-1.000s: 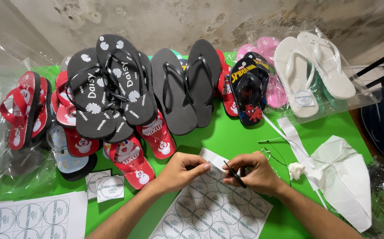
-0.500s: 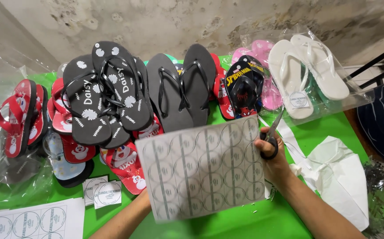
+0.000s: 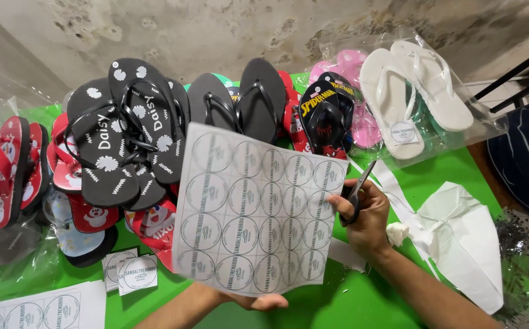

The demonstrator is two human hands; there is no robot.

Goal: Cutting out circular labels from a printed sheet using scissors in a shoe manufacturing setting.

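One sheet of round printed labels is held up in front of the camera, tilted, with its printed face toward the viewer. It hides most of the left hand, which supports it from beneath; only fingertips show under the lower edge, so whether they pinch or merely prop the sheet cannot be told. The right hand is at the sheet's right edge, fingers closed through the handles of a pair of scissors, blades nearly closed and pointing up and away from the palm, just beside the paper.

Judgement: the step in hand appears to be cutting labels from the sheet, with the sheet being positioned and no cut yet visible along this edge. The next move would call for opening the blades, setting them on a line between label rows, and keeping the sheet taut with the supporting hand so the cut does not run through a printed circle.

Below the left hand, two cut labels lie on the green table, with another label sheet further left. Beyond the raised sheet lie black flip-flops, red flip-flops and bagged white flip-flops. Right of the right hand lies white backing paper.
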